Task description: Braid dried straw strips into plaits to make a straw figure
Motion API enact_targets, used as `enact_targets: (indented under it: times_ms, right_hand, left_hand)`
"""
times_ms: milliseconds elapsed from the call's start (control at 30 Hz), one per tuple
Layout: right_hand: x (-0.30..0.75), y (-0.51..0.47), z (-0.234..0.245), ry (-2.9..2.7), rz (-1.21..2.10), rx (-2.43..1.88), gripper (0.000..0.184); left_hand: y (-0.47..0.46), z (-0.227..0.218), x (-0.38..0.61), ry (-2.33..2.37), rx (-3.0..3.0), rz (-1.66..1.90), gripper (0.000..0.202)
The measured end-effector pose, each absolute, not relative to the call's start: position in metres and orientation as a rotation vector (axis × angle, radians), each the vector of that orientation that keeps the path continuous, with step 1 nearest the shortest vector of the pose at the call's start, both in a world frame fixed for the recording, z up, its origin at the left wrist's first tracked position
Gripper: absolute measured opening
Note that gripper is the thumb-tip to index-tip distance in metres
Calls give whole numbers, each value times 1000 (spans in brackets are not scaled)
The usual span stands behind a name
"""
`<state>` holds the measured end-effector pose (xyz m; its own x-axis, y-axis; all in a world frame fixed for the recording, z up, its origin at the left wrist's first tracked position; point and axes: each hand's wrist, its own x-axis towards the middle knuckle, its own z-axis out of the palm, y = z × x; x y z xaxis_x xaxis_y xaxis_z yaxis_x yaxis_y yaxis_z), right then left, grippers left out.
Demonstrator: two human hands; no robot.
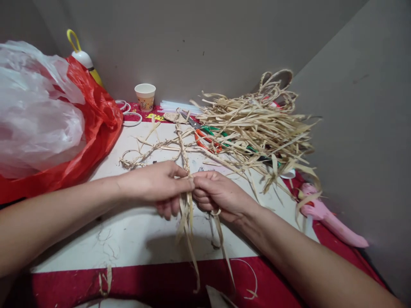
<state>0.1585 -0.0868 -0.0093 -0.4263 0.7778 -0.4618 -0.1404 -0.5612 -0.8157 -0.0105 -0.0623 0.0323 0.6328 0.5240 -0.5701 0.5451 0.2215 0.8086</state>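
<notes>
Both hands (156, 183) met at the braid's near end

The straw braid (183, 152) lay over the middle of the table (141, 284), its long axis running from the far edge toward the near edge. The left hand pinched it between thumb and forefinger; the right hand (220, 192) had its fingers curled closed, thumb and forefinger pinching at the same spot, though exactly which straw it gripped could not be told. Neither hand was clearly nearer. The plaited part led away from the fingers, while loose strands (190, 233) hung from them toward the near edge. Toward the far right corner sat a straw pile (257, 124), with scissors (205, 141) at its left side.
</notes>
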Motion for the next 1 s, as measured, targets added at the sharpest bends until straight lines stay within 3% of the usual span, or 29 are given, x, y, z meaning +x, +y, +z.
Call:
enact_targets:
  times_ms: [67, 200, 433, 667, 1000]
  right_hand:
    - [161, -86, -8, -941, 2071, -1150, 19]
    - [162, -84, -6, -940, 2119, -1115, 18]
    - [162, -82, -9, -944, 2154, -1066, 22]
    - [163, -83, -9, -993, 2175, -1096, 18]
    - [166, -79, -3, -1248, 2055, -1203, 16]
  left_hand:
    - [-51, 37, -17, 1095, 1585, 83, 26]
    - [-43, 26, -17, 1216, 1767, 606, 11]
    - [-63, 10, 1, 936, 1035, 408, 10]
    - [-64, 9, -4, 1020, 1250, 311, 22]
    - [-57, 10, -9, 1020, 1629, 307, 19]
